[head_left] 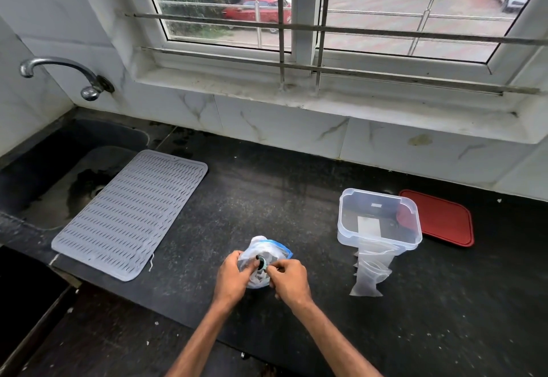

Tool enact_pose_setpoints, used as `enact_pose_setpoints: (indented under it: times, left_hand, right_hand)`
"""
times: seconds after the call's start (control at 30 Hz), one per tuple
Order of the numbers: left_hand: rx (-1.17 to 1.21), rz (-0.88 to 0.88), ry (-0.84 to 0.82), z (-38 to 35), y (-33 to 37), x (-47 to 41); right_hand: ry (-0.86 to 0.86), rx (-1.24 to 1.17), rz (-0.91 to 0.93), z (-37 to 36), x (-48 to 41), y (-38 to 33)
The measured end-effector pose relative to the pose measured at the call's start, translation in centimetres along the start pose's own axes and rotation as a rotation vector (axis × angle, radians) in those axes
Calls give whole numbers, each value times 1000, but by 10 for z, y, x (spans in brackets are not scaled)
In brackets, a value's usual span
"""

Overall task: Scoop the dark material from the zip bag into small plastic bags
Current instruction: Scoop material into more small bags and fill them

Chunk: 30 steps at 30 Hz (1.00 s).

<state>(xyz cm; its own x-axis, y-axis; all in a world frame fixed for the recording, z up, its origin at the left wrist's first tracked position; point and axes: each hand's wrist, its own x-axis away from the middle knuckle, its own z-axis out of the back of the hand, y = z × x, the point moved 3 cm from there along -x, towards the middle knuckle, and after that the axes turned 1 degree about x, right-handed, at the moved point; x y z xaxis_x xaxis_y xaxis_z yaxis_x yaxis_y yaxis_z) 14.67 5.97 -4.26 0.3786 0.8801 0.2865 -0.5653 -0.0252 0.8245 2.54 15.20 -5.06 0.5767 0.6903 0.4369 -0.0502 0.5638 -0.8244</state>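
While we stand at the black worktop, the zip bag sits near its front edge, right between our two hands. Our left hand has its fingers curled round the left side of the bag, gripping the plastic. Our right hand is at the bag's mouth, fingers bent and pinching a small round teal scoop that looks dark inside. The bag is clear with a blue zip strip along its far right edge, and it's all bunched up, so we can only make out a little of the dark material down in there.

Off to the right, well apart from the hands, there's a flat stack of small plastic bags lying on the worktop. Its far end is against the front of a clear plastic container, maybe tucked under it, hard to say. A red lid lies flat just behind and right of that container.

On the left a grey ribbed drying mat lies half over the edge of the dark sink, with a metal tap on the wall above it, and a barred window runs along the back wall
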Motion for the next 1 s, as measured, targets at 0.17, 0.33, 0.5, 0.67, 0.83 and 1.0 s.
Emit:
enact_pose_setpoints:
  times: [0.17,0.33,0.5,0.67,0.83,1.0]
  left_hand:
    - [32,51,19,0,1,-4]
    - [129,87,44,1,-6,-8]
    - [152,138,80,2,-8,-8]
    - [69,139,68,2,-13,-7]
    - [108,134,63,4,-9,-1]
    - [497,224,-28,4,-13,-2]
  right_hand:
    - [-23,-51,-36,1,2,-1]
    - [-28,-38,-46,2,2,1]
    - [-13,-54,-43,7,3,0]
    - [80,-35,-7,12,2,-3]
    - [41,-22,31,16,3,1]
    - [76,-16,66,29,1,1]
